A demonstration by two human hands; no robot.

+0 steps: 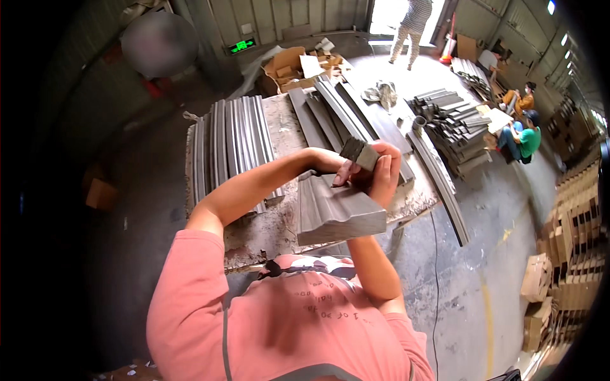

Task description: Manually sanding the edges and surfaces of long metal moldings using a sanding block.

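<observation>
A grey wooden moulding (340, 216) with a stepped, curved profile is raised over the worktable, its cut end turned toward me. My left hand (344, 170) grips its far end, the thumb lying on the upper face and the other fingers mostly hidden. Beyond that end, my right hand (386, 170) has its fingers bent round a small block (361, 153), dark and rough on one side and beige on another, like a sanding block. The moulding covers part of my right forearm.
On the worn worktable (244, 244), grey mouldings (232, 136) lie at left, with more strips (349, 108) behind my hands. One long strip (438, 184) overhangs the right edge. A cable (436, 273) runs along the floor. Stacked cartons (565, 254) stand right; people (524, 138) sit farther off.
</observation>
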